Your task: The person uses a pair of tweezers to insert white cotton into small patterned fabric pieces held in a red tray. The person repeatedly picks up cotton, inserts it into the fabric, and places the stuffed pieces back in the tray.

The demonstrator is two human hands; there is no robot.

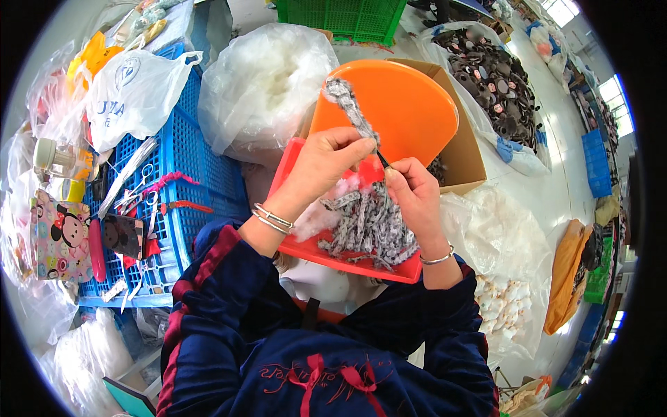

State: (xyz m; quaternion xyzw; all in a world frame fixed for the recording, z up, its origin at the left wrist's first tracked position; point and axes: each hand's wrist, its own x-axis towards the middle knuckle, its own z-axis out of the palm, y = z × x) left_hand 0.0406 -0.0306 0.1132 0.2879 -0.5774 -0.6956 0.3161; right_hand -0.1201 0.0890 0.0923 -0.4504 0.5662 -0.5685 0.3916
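My left hand (325, 163) pinches a long grey-and-white speckled fabric piece (349, 108) that sticks up in front of an orange tray (410, 104). My right hand (413, 187) holds a thin dark stick (381, 158) whose tip meets the fabric piece at my left fingers. Under both hands a red tray (326, 254) rests on my lap, holding a pile of the same speckled fabric pieces (368, 226) and a tuft of white stuffing (316, 215). Both wrists wear silver bangles.
A blue crate (184, 149) on my left carries scissors, a phone and a white plastic bag (135, 90). A clear bag of white stuffing (264, 83) lies ahead, a cardboard box (462, 149) behind the orange tray, a bag of dark round parts (493, 69) at right.
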